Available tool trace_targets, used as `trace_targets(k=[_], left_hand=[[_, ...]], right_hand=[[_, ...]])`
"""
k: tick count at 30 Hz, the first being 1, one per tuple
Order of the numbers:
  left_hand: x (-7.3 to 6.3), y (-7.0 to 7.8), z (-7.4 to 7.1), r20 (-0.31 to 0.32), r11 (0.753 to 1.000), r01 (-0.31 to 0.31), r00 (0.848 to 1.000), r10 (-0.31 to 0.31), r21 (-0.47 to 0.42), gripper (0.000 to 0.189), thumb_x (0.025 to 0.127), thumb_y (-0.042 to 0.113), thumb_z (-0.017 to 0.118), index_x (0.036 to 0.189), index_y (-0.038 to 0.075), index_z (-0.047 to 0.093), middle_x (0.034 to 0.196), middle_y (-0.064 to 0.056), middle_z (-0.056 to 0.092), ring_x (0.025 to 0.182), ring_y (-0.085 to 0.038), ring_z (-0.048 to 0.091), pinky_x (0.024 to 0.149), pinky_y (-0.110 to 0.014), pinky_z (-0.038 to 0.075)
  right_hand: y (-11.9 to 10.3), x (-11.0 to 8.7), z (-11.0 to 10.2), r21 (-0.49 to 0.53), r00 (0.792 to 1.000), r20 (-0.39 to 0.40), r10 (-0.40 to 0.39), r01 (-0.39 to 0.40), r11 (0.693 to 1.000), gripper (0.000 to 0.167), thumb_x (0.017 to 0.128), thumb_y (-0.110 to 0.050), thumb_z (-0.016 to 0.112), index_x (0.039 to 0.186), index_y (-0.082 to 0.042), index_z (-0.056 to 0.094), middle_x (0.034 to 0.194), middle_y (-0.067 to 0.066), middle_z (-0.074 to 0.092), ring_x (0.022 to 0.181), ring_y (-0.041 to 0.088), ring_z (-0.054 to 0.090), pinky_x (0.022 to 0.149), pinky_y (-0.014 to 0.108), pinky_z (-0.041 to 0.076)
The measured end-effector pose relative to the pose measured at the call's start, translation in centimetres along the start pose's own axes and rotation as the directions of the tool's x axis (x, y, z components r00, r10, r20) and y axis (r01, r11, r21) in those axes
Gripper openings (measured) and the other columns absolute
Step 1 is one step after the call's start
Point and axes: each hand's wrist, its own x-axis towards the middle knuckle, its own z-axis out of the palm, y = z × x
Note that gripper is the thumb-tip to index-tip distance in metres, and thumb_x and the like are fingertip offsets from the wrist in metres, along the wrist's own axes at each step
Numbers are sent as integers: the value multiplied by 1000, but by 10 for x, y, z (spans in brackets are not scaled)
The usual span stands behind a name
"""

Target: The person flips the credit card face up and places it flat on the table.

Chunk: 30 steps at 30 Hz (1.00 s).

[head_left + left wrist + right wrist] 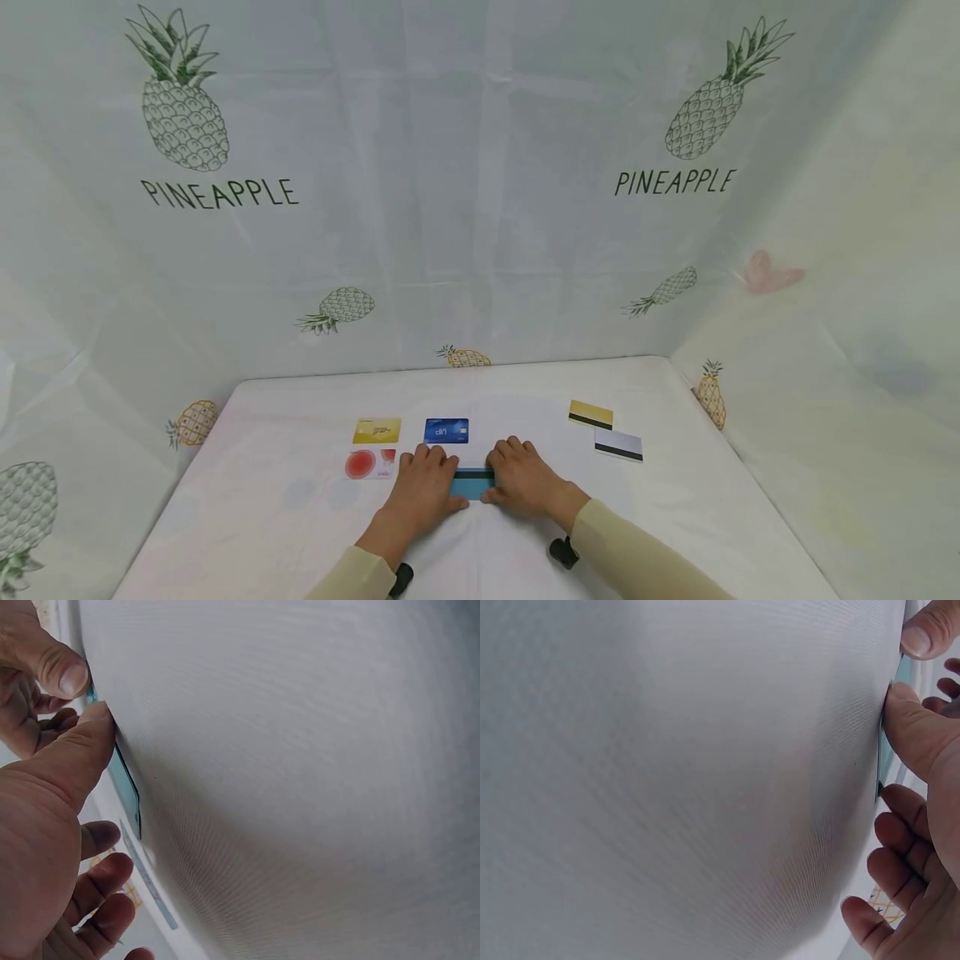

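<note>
A light blue card [472,487] with a dark stripe along its far side lies on the white table between the two hands. At its left end the left hand [423,492] holds it, thumb at the near edge and fingers at the far edge. The right hand [521,479] has the opposite end the same way. In the left wrist view the card [126,787] appears nearly edge-on beside the left hand [45,817]. The right wrist view shows a thin strip of the card [886,757] by the thumb of the right hand [930,802].
Left of and beyond the hands lie a yellow card [377,431], a dark blue card [446,431] and a white card with red circles [370,464]. To the right, a gold striped card [591,415] touches or nearly touches a pale striped card [618,445]. Pineapple-print curtains [457,208] enclose the table.
</note>
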Motion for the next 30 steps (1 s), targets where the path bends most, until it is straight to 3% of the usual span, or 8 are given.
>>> trace_targets(k=[6, 13, 22, 30], left_hand=[[-1, 0, 0, -32, 1000, -2, 999, 2, -1, 71, 82, 63, 84, 131, 14, 70, 115, -7, 64, 106, -27, 50, 91, -50, 46], [-3, 1, -2, -56, 1000, -3, 998, 2, -19, 69, 81, 60, 86, 130, 15, 69, 116, -7, 63, 108, -29, 50, 93, -52, 46], [-2, 2, -3, -63, 1000, -4, 998, 2, -27, 68, 79, 60, 88, 125, 14, 68, 115, -7, 63, 110, -29, 50, 94, -53, 46], [0, 2, -8, -45, 999, -41, 998, 40, -1, 68, 78, 58, 87, 122, 12, 65, 115, -7, 61, 111, -30, 50, 96, -54, 45]], right_hand=[[-2, -2, 2, -7, 998, -65, -14, 14, 1000, 49, 91, -54, 79, 109, -13, 62, 102, -3, 56, 92, 13, 43, 80, 28, 38], [-5, -5, 4, -82, 989, -147, -34, 22, 996, 53, 87, -57, 81, 109, -13, 61, 102, -3, 55, 92, 14, 46, 80, 28, 40], [-7, -7, 6, -148, 988, -154, -33, 10, 989, 57, 89, -62, 76, 112, -13, 60, 102, -3, 55, 93, 14, 46, 80, 28, 40], [-6, -8, 7, -163, 988, -145, -57, 33, 986, 55, 92, -60, 74, 116, -13, 62, 107, -3, 58, 94, 14, 47, 81, 28, 42]])
